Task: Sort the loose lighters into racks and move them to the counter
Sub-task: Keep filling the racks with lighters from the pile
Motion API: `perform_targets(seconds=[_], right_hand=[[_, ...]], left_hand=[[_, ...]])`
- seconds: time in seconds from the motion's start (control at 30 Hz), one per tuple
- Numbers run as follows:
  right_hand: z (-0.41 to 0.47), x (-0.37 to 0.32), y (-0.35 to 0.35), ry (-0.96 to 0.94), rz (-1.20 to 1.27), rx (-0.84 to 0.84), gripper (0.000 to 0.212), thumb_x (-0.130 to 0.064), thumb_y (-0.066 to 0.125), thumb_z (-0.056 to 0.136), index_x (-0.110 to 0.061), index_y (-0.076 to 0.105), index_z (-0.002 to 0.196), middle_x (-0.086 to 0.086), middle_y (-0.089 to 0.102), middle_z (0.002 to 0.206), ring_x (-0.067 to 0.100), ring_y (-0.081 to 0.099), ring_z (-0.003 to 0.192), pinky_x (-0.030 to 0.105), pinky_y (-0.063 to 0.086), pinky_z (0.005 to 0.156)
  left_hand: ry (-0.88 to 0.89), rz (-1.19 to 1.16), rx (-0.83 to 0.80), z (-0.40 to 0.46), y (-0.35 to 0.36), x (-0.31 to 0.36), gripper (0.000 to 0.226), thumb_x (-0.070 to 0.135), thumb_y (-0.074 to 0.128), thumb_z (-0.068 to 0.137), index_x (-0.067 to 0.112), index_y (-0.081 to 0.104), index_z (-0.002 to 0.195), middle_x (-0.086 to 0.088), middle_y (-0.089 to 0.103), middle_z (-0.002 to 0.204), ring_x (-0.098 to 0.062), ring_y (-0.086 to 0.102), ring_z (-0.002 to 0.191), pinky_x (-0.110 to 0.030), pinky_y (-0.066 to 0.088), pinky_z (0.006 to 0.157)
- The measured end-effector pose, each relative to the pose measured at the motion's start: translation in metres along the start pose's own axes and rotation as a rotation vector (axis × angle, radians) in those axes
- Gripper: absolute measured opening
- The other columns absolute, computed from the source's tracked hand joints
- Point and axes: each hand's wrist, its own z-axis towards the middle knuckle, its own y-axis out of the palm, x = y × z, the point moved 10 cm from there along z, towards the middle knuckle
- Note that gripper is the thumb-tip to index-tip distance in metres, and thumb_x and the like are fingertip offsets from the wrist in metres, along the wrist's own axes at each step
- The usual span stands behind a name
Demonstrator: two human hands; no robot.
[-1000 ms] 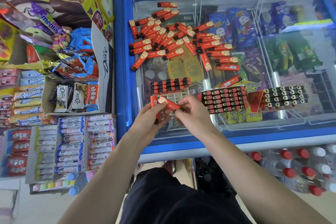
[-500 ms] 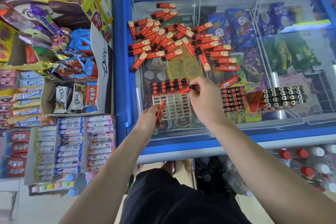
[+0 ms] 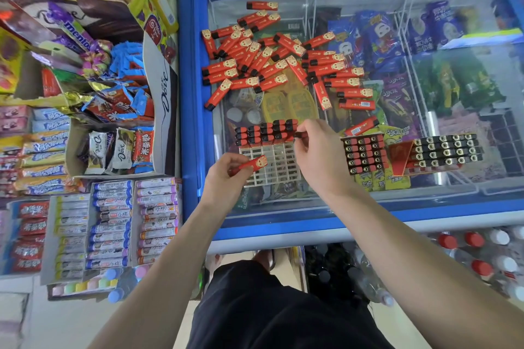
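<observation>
Racking step under way: right hand (image 3: 317, 153) pinches a lighter (image 3: 301, 134) at the white rack (image 3: 272, 164); left hand (image 3: 226, 178) grips a spare lighter (image 3: 251, 165). Next: seat upright.

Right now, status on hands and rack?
Left hand holds a lighter. Right hand pinches another at the white rack. Rack part filled; loose pile remains. Nothing blocking.

bare forearms (image 3: 158, 258), black shorts (image 3: 283, 309)

Glass freezer lid (image 3: 368, 207) carries loose lighters (image 3: 272, 65) and racks (image 3: 272, 161).
</observation>
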Motion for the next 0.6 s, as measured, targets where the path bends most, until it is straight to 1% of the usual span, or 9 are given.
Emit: perform_targets(seconds=[0.1, 0.17, 0.27, 0.3, 0.37, 0.43, 0.53, 0.57, 0.6], right_hand=[[0.000, 0.001, 0.004, 0.022, 0.018, -0.018, 0.016, -0.006, 0.064, 0.097, -0.001, 0.064, 0.112, 0.012, 0.068, 0.107, 0.022, 0.066, 0.084, 0.035, 0.058, 0.076], [-0.001, 0.005, 0.006, 0.059, 0.038, -0.016, 0.016, -0.011, 0.062, 0.100, -0.001, 0.063, 0.112, 0.011, 0.068, 0.104, 0.022, 0.066, 0.084, 0.035, 0.058, 0.076], [0.000, 0.007, 0.006, 0.095, 0.077, 0.011, 0.014, -0.013, 0.059, 0.102, -0.001, 0.063, 0.108, 0.012, 0.069, 0.100, 0.024, 0.068, 0.084, 0.039, 0.059, 0.074], [0.001, 0.008, 0.007, 0.111, 0.084, 0.012, 0.012, -0.012, 0.059, 0.102, -0.002, 0.063, 0.107, 0.011, 0.069, 0.099, 0.023, 0.067, 0.084, 0.039, 0.058, 0.074], [0.003, 0.013, 0.006, 0.175, 0.115, 0.007, 0.010, -0.013, 0.060, 0.102, -0.004, 0.064, 0.105, 0.008, 0.068, 0.099, 0.019, 0.066, 0.082, 0.035, 0.057, 0.075], [0.006, 0.018, 0.006, 0.241, 0.157, -0.007, 0.007, -0.013, 0.062, 0.101, -0.006, 0.064, 0.103, 0.006, 0.068, 0.097, 0.018, 0.067, 0.082, 0.033, 0.057, 0.076], [0.010, 0.021, 0.007, 0.291, 0.221, -0.038, 0.004, -0.008, 0.064, 0.098, -0.009, 0.061, 0.102, 0.004, 0.067, 0.096, 0.019, 0.070, 0.081, 0.035, 0.059, 0.077], [0.010, 0.021, 0.006, 0.301, 0.228, -0.042, 0.007, -0.008, 0.064, 0.097, -0.010, 0.060, 0.102, 0.003, 0.067, 0.096, 0.019, 0.070, 0.083, 0.034, 0.059, 0.077], [0.010, 0.021, 0.005, 0.304, 0.222, -0.038, 0.010, -0.008, 0.065, 0.096, -0.009, 0.060, 0.105, 0.003, 0.066, 0.097, 0.019, 0.068, 0.085, 0.029, 0.057, 0.076]], left_hand=[[0.054, 0.038, 0.066, -0.001, -0.010, 0.005, 0.009, 0.016, 0.073, 0.096, 0.022, 0.066, 0.098, 0.000, 0.073, 0.088, -0.016, 0.063, 0.076, -0.034, 0.054, 0.073], [0.084, 0.053, 0.094, -0.002, -0.015, 0.008, 0.011, 0.013, 0.074, 0.095, 0.022, 0.067, 0.097, -0.002, 0.073, 0.087, -0.017, 0.063, 0.074, -0.033, 0.054, 0.070], [0.119, 0.072, 0.112, -0.002, -0.021, 0.012, 0.013, 0.012, 0.076, 0.093, 0.024, 0.070, 0.094, 0.001, 0.074, 0.086, -0.021, 0.069, 0.079, -0.033, 0.059, 0.076], [0.127, 0.072, 0.112, -0.002, -0.022, 0.013, 0.014, 0.011, 0.076, 0.092, 0.025, 0.071, 0.094, 0.002, 0.074, 0.086, -0.022, 0.071, 0.083, -0.035, 0.059, 0.079], [0.142, 0.076, 0.111, -0.002, -0.023, 0.015, 0.014, 0.011, 0.075, 0.093, 0.025, 0.073, 0.095, 0.002, 0.075, 0.086, -0.021, 0.071, 0.085, -0.035, 0.059, 0.079], [0.156, 0.085, 0.119, -0.002, -0.025, 0.018, 0.013, 0.013, 0.073, 0.095, 0.026, 0.074, 0.098, 0.005, 0.076, 0.087, -0.016, 0.072, 0.083, -0.032, 0.060, 0.078], [0.178, 0.103, 0.142, -0.003, -0.028, 0.021, 0.011, 0.017, 0.071, 0.097, 0.027, 0.074, 0.099, 0.009, 0.076, 0.091, -0.009, 0.072, 0.088, -0.029, 0.060, 0.085], [0.187, 0.109, 0.151, -0.003, -0.029, 0.023, 0.010, 0.018, 0.072, 0.097, 0.027, 0.074, 0.098, 0.010, 0.076, 0.092, -0.008, 0.072, 0.089, -0.029, 0.059, 0.086], [0.196, 0.118, 0.159, -0.004, -0.029, 0.025, 0.008, 0.019, 0.072, 0.097, 0.027, 0.073, 0.097, 0.010, 0.075, 0.092, -0.008, 0.071, 0.089, -0.028, 0.059, 0.085]])
